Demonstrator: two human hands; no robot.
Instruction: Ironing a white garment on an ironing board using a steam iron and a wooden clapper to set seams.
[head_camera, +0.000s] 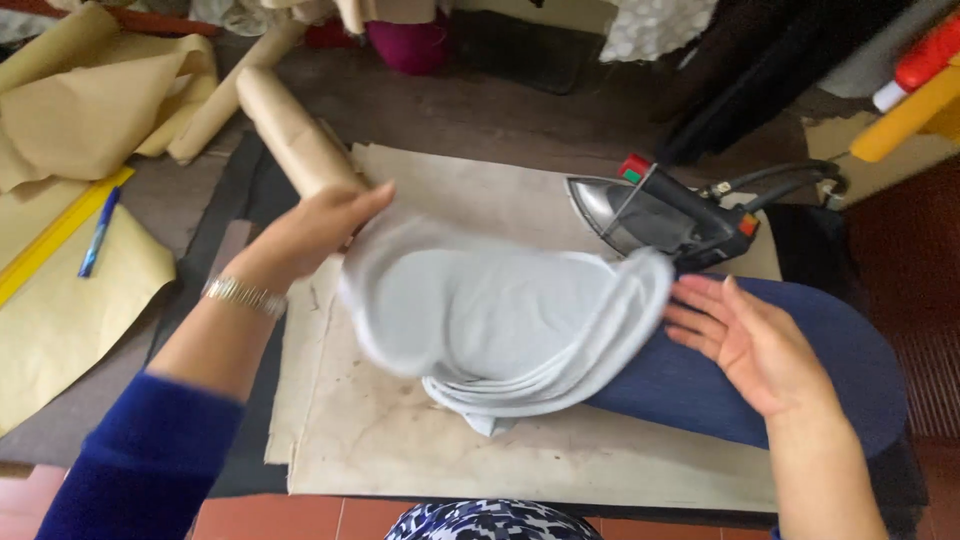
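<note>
On the stained pressing cloth (400, 440), left hand (300, 235) pinches the white fabric stack (500, 320); right hand (750, 335) open, flat beside it. Best keep layers aligned, clear of the iron (660, 215).

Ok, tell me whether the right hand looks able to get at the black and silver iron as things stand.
Probably yes: the right hand lies open and empty on the dark blue padded board, just below the black and silver iron, with only the white cloth's edge between.
</note>
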